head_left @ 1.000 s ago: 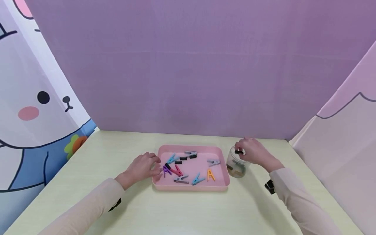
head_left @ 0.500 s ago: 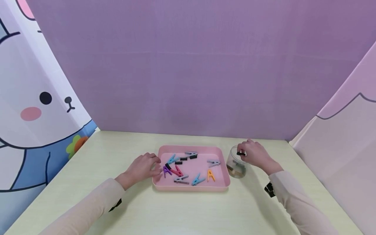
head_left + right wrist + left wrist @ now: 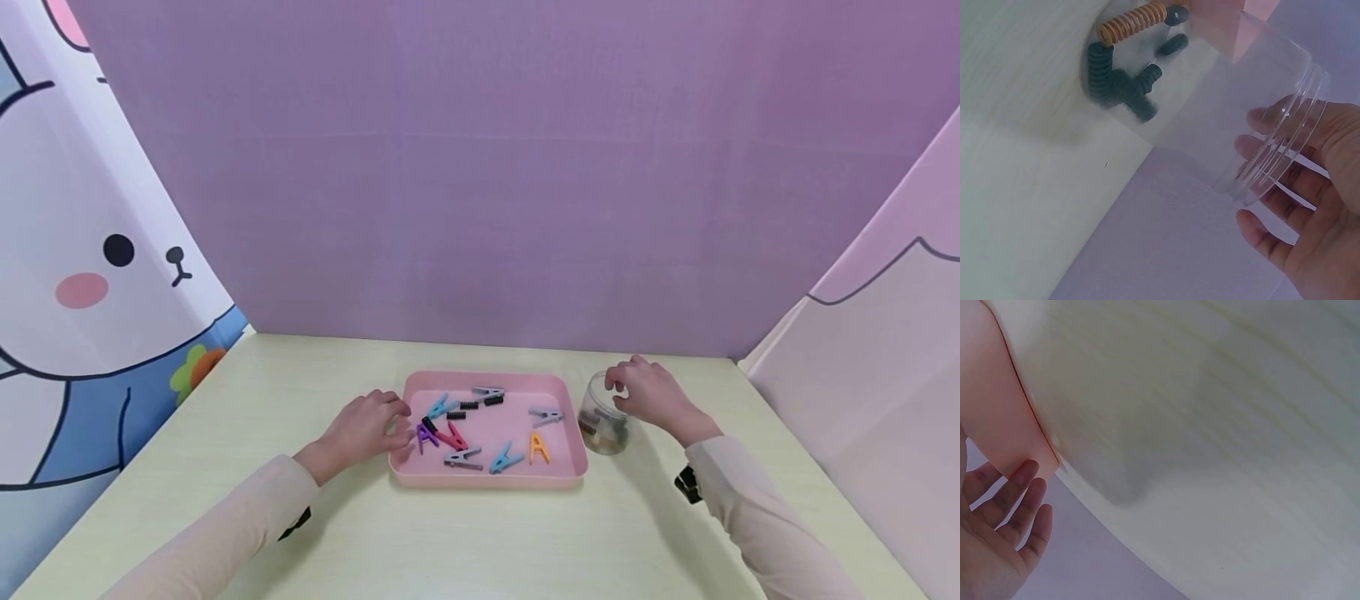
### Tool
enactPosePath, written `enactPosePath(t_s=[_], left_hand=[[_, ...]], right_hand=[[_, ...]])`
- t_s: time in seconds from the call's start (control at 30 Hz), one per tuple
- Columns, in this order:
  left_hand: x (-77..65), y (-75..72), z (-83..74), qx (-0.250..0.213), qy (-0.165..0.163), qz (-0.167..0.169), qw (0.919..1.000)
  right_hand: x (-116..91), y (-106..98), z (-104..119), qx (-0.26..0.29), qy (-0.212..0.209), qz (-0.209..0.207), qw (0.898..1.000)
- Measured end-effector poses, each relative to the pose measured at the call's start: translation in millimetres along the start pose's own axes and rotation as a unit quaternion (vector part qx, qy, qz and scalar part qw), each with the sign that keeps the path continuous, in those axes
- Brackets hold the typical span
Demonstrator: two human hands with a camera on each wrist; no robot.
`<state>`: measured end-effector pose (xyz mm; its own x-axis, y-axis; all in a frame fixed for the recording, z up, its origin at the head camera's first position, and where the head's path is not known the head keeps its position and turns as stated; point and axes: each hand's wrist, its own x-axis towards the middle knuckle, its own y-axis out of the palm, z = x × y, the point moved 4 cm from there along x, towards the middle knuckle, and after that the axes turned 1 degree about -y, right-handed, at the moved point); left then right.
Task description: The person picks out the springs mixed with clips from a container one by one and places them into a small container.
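My right hand (image 3: pixel 654 397) is at the mouth of a clear jar (image 3: pixel 590 410), right of the tray. In the right wrist view its loosely bent fingers (image 3: pixel 1260 228) are at the threaded rim, with nothing between thumb and fingertips. Several dark ribbed coils (image 3: pixel 1099 75) and an orange-brown coil (image 3: pixel 1132 24) lie near the jar's bottom; one dark coil is blurred. My left hand (image 3: pixel 366 429) rests its relaxed fingers at the left rim of a pink tray (image 3: pixel 487 482) and holds nothing. Inside the tray are several small black ribbed coils (image 3: pixel 456 415).
Several clips share the tray: a yellow one (image 3: pixel 538 448), a red one (image 3: pixel 452 436), a purple one (image 3: pixel 427 437), blue ones (image 3: pixel 506 457) and grey ones (image 3: pixel 546 414). The pale table (image 3: pixel 480 537) ends at a purple backdrop (image 3: pixel 480 208) behind the tray and jar.
The black coil pinched by my right hand over the jar mouth has been let go and no longer shows in those fingers. My left hand has stayed in place.
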<state>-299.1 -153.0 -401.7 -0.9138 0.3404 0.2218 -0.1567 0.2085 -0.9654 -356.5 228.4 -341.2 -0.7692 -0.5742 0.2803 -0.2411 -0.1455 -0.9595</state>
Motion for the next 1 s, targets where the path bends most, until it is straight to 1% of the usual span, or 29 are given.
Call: enactPosePath(t_s=[0.1, 0.37, 0.47, 0.73, 0.87, 1.0], left_hand=[[0.1, 0.4, 0.1, -0.001, -0.001, 0.002, 1.0], [1.0, 1.5, 1.2, -0.006, -0.004, 0.007, 0.9999], [1.0, 1.6, 1.5, -0.006, -0.005, 0.006, 1.0], [2.3, 2.4, 2.9, -0.002, -0.004, 0.009, 1.0], [2.5, 2.3, 2.7, -0.004, -0.006, 0.013, 0.9999], [2.6, 2.4, 2.8, -0.008, -0.007, 0.014, 0.9998]], right_hand=[[-0.1, -0.1, -0.1, 0.005, 0.011, 0.018, 1.0], [0.9, -0.3, 0.9, 0.003, 0.005, 0.012, 1.0], [3.0, -1.7, 1.7, 0.003, -0.004, 0.0, 1.0], [13.8, -10.3, 10.6, -0.003, -0.039, -0.055, 0.998], [19.8, -12.1, 20.6, -0.009, -0.057, -0.068, 0.996], [24.7, -10.4, 32.0, -0.014, -0.071, -0.062, 0.995]])
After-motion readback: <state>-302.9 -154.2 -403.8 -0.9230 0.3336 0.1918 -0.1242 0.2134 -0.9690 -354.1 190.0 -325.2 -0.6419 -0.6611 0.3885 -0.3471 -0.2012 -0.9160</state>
